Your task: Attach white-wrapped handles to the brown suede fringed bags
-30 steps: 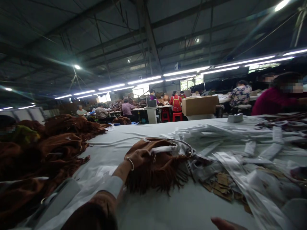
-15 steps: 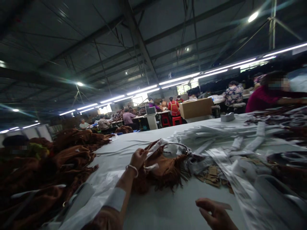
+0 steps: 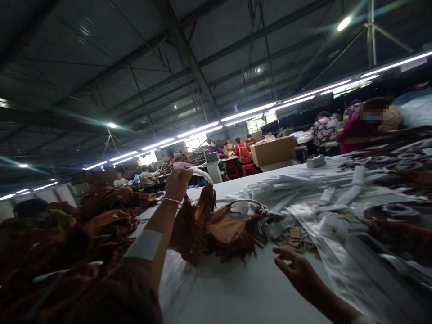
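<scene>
My left hand (image 3: 178, 183) is raised over the table and closed on a white-wrapped strap (image 3: 202, 174). From it hangs a brown fringed bag (image 3: 187, 231), its lower part close to the tabletop. Just right of that, another brown fringed bag (image 3: 232, 225) lies on the white table, with a pale-wrapped strap looping up behind it. My right hand (image 3: 293, 267) hovers low over the table, fingers apart, and nothing shows in them. Small tan cardboard tags (image 3: 295, 236) lie in a loose pile beyond it.
A heap of brown fringed goods (image 3: 111, 220) fills the left side. White wrapping strips (image 3: 270, 184) and clear plastic sleeves (image 3: 313, 229) cover the right. A person in a magenta top (image 3: 354, 135) works at the far right; others sit farther back near a cardboard box (image 3: 275, 150).
My left hand has risen and moved left with the strap, lifting one brown fringed bag away from the other. My right hand has moved slightly up and away from me.
</scene>
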{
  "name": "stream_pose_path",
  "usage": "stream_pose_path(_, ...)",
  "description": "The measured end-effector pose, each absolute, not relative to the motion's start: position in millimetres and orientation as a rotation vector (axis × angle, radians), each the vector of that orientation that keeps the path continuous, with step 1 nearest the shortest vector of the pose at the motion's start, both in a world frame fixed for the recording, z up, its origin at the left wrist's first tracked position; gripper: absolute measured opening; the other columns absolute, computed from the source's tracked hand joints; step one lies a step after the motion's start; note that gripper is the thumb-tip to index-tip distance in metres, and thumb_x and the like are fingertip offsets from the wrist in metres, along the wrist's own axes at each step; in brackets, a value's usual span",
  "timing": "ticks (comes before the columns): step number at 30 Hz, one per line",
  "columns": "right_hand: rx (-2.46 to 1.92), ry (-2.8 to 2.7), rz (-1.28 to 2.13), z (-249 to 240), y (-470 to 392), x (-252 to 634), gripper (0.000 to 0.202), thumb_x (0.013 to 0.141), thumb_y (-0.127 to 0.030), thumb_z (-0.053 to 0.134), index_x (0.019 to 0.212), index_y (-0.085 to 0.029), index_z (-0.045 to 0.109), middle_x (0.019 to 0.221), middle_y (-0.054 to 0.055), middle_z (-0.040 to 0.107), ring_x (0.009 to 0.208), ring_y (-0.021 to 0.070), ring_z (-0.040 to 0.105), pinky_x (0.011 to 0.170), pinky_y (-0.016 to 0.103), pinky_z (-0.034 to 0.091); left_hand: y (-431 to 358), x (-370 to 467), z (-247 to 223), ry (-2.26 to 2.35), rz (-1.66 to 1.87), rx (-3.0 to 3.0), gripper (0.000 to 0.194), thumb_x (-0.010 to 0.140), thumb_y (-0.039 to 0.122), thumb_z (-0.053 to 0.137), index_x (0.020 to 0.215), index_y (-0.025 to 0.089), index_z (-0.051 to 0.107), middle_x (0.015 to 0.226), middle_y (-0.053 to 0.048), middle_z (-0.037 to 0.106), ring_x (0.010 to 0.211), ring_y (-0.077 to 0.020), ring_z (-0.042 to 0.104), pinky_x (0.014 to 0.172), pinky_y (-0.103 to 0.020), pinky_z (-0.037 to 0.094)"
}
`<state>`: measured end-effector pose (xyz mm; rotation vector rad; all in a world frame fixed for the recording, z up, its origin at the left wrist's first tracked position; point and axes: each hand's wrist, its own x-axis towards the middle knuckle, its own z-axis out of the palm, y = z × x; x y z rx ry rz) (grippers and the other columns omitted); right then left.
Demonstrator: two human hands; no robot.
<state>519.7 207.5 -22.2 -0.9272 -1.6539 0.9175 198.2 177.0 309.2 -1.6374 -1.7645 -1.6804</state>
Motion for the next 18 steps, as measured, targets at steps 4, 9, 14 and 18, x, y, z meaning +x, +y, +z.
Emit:
stream_pose_path(4, -0.850, -1.727, 0.931, 8, 206, 517, 0.067, 0.075, -0.054, 0.068, 0.129, -0.016, 0.061, 0.130, 0.018, 0.062, 0.116, 0.0338, 0.061, 0.086, 0.044, 0.056, 130, 223, 347, -1.336, -2.364, -1.953, 0.038, 0.077, 0.046, 0.073, 0.067, 0.021, 0.046, 0.051, 0.009, 0.032, 0.041, -0.0055, 0.026, 0.038, -0.017, 0.023)
stream_pose_path(9, -0.593, -1.631, 1.205, 39, 167, 502, 0.092, 0.066, -0.054, 0.078, 0.145, -0.021, 0.045, 0.146, 0.016, 0.048, 0.134, 0.0359, 0.045, 0.103, 0.050, 0.047, 100, 254, 351, -1.222, -2.827, -2.028, 0.047, 0.079, 0.047, 0.075, 0.063, 0.020, 0.041, 0.055, 0.010, 0.025, 0.041, -0.0023, 0.019, 0.033, -0.011, 0.018)
stream_pose_path(14, -0.627, -1.422, 1.468, 17, 141, 535, 0.066, 0.067, -0.052, 0.077, 0.123, -0.019, 0.066, 0.114, 0.015, 0.071, 0.105, 0.0363, 0.066, 0.085, 0.045, 0.057, 120, 242, 285, -1.637, -2.880, -1.843, 0.056, 0.079, 0.060, 0.070, 0.061, 0.020, 0.035, 0.053, 0.011, 0.022, 0.041, -0.0021, 0.022, 0.033, -0.011, 0.023)
stream_pose_path(18, -1.015, -1.515, 1.292, -24, 151, 585, 0.051, 0.066, -0.053, 0.074, 0.106, -0.021, 0.074, 0.094, 0.011, 0.076, 0.086, 0.0343, 0.071, 0.068, 0.040, 0.059, 152, 226, 180, -2.240, -2.253, -1.700, 0.055, 0.075, 0.071, 0.065, 0.063, 0.020, 0.047, 0.048, 0.007, 0.039, 0.043, -0.0080, 0.042, 0.042, -0.021, 0.041)
